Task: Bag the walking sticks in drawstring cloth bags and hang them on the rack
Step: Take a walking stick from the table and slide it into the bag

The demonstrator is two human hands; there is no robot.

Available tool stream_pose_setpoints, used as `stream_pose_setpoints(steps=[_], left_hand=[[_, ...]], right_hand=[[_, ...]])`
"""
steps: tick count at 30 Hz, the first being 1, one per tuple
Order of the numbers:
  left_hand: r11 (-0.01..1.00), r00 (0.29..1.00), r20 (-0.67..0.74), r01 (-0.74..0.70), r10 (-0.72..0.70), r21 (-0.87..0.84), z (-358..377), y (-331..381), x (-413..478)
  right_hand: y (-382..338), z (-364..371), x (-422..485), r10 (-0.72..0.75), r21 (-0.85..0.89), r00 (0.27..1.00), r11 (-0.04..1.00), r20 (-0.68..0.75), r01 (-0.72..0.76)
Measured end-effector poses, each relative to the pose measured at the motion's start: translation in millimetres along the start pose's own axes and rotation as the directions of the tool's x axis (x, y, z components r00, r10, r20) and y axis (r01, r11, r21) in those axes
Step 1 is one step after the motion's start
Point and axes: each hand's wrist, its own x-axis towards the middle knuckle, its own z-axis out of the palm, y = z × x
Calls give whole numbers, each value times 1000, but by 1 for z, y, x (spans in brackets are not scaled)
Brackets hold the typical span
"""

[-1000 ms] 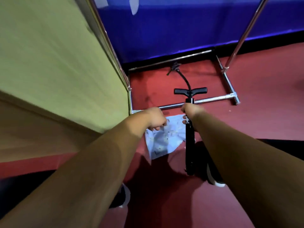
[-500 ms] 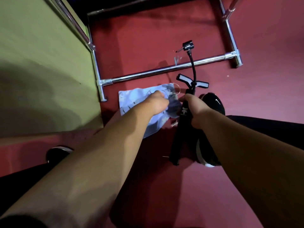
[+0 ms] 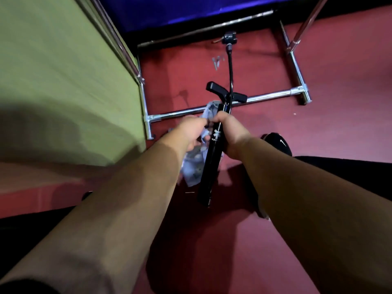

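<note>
Bag (image 3: 194, 164), earlier flat, now between left grip (image 3: 191, 132) and stick (image 3: 212, 153)

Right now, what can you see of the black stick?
The black stick is a glossy tube with white lettering, a T-shaped handle and a thin hose arcing away from its top. It is tilted. The right hand grips it below the handle; the cloth bag in the left hand sits beside it.
</note>
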Motion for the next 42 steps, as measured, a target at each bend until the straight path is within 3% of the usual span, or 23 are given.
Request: stream_pose_setpoints(steps=[4, 8, 14, 20, 23, 27, 31, 35, 42], left_hand=[[989, 982, -125, -146, 144, -14, -43, 44, -50], [942, 909, -266, -279, 322, 186, -81, 92, -117], [822, 824, -213, -428, 525, 375, -109, 136, -250], [763, 765, -166, -546, 623, 345, -120, 137, -324], [795, 773, -199, -559, 603, 237, -122, 116, -324], [893, 873, -239, -447, 425, -46, -121, 97, -310], [877, 917, -126, -399, 379, -268, -119, 102, -324], [876, 891, -173, -447, 420, -178, -126, 104, -314], [857, 834, -305, -507, 460, -93, -135, 115, -285]], right_hand=[[-35, 33, -52, -126, -103, 991, 986, 32, 129], [-71, 64, -111, -225, -268, 970, 932, 95, 242], [-117, 98, -209, -399, -434, 905, 796, 147, 421], [-133, 103, -289, -552, -470, 820, 689, 154, 552], [-117, 97, -295, -564, -454, 816, 697, 130, 554], [-96, 100, -296, -511, -424, 859, 770, 35, 476], [-105, 109, -282, -473, -396, 878, 795, 69, 460], [-115, 107, -262, -452, -393, 888, 804, 82, 445], [-128, 117, -248, -487, -509, 859, 704, 160, 495]])
